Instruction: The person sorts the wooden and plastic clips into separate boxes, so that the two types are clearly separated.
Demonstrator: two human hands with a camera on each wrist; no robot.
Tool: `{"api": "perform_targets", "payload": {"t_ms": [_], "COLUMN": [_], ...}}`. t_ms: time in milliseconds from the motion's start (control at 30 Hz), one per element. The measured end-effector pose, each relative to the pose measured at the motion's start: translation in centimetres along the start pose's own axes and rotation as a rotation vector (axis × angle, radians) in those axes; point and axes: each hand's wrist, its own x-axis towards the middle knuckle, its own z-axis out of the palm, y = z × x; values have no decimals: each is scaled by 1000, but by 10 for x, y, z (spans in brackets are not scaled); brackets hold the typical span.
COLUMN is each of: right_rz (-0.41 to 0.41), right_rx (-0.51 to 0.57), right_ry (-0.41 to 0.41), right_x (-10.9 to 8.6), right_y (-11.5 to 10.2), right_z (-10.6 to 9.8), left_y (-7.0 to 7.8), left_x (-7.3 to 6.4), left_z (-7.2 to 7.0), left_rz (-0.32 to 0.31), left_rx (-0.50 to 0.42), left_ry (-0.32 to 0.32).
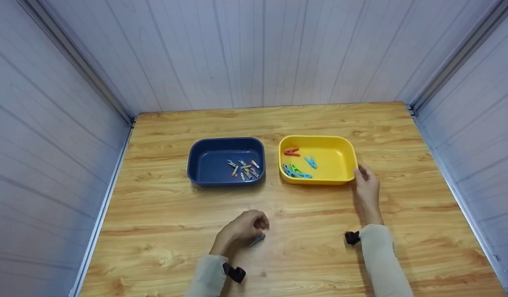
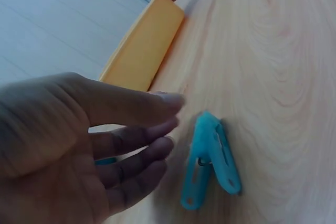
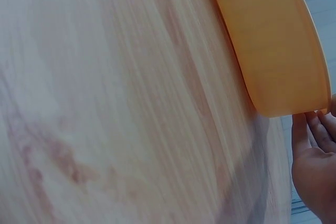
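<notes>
My left hand (image 1: 242,226) hovers low over the front middle of the table, fingers loosely bent around nothing. Just off its fingertips lies a teal plastic clothespin (image 2: 210,156), flat on the wood; in the head view the hand partly covers this clothespin (image 1: 257,240). A second bit of teal (image 2: 106,161) shows behind the fingers in the left wrist view, mostly hidden. At the right end of the yellow bin (image 1: 349,156), my right hand (image 1: 368,187) pinches the rim, thumb on top and fingers against the outer wall. Inside that bin are a red clothespin (image 1: 292,152) and several blue and green ones.
Left of the yellow bin stands a dark blue bin (image 1: 206,161) holding several small patterned clothespins (image 1: 245,169) in its right half. Pale panel walls (image 1: 254,53) enclose the wooden table (image 1: 167,231) at the back and both sides.
</notes>
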Motion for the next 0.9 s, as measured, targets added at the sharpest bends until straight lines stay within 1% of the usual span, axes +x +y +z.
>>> {"api": "perform_targets", "payload": {"t_ms": [133,233,367,400,600,633,700,733,867,900], "right_rz": [26,21,11,-4,-19,-7,-7,-1,-10,-7], "right_rx": [81,95,71,16,-145,-119,-144,-123,-120,-105], "right_ry": [-17,-18,-8,-3,19,21,29,28,26,22], "right_x": [-2,-1,1,1,0,0,0,0,0,1], "right_y": [-2,-2,-1,-2,-2,-2,-2,-2,-2,-1], "right_z": [1,1,0,0,-2,-2,-2,-2,-1,-1], "left_y": [-2,-3,-2,-1,0,0,-1,-1,-2,-2], "left_x": [-1,-1,-2,-2,-2,-2,-2,-2,-1,-1], "left_z": [3,5,7,7,8,9,9,9,9,9], "left_rz": [-13,-21,-28,-29,-10,-8,-13,-14,-23,-22], "left_rx": [19,27,53,66,156,166,166,163,157,158], "left_ry": [-25,-26,-22,-23,-21,-18,-13,-9,1,4]}}
